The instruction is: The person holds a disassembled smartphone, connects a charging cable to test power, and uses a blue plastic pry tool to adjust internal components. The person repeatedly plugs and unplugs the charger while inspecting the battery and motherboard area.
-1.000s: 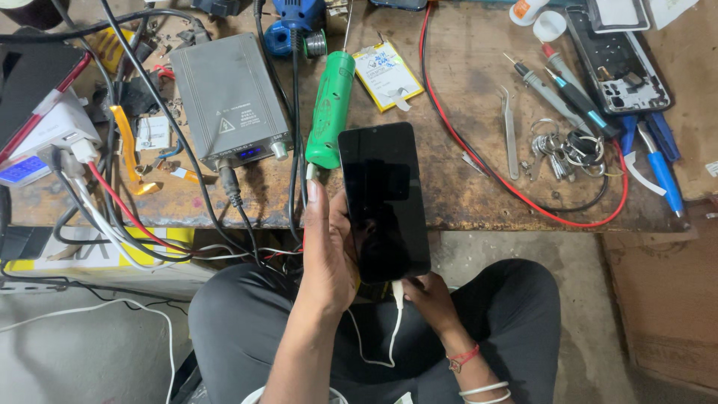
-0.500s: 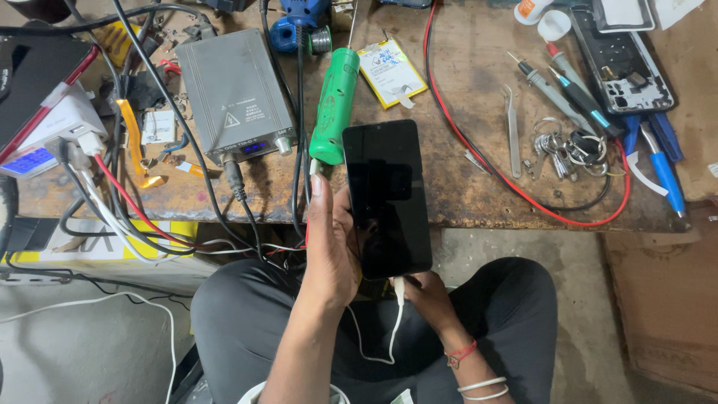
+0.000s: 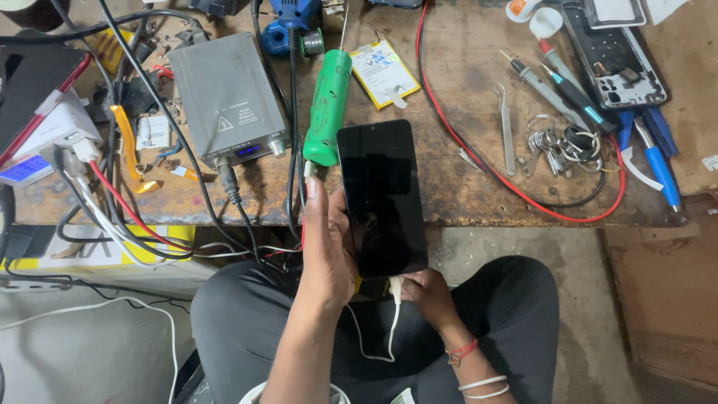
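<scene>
the left hand [image 3: 327,251] wraps around the left edge of a black rectangular smartphone with a dark glass screen [image 3: 381,196], fingers curled behind it and thumb along its side, holding it face up over the near edge of the worn brown wooden surface [image 3: 464,172]. the right hand [image 3: 428,293] sits just under the phone's bottom end, fingertips pinched on the plug of a thin white charging cable [image 3: 390,323] that meets the phone's lower edge; whether the plug is fully seated cannot be told. the cable loops down over the person's dark trousers, and the right wrist carries a red thread and pale bangles

just beyond the phone's top left corner lies a green cylindrical tool handle [image 3: 326,108], near it but apart. left of that stands a grey metal box with a small blue display [image 3: 226,99], with black and red leads trailing off the surface edge. a yellow flat battery pack [image 3: 384,70] lies behind the phone. to the right are steel tweezers [image 3: 506,127], a bunch of keys on rings [image 3: 557,141], a red wire [image 3: 516,191] curving round them, and an opened phone frame [image 3: 615,56]
</scene>
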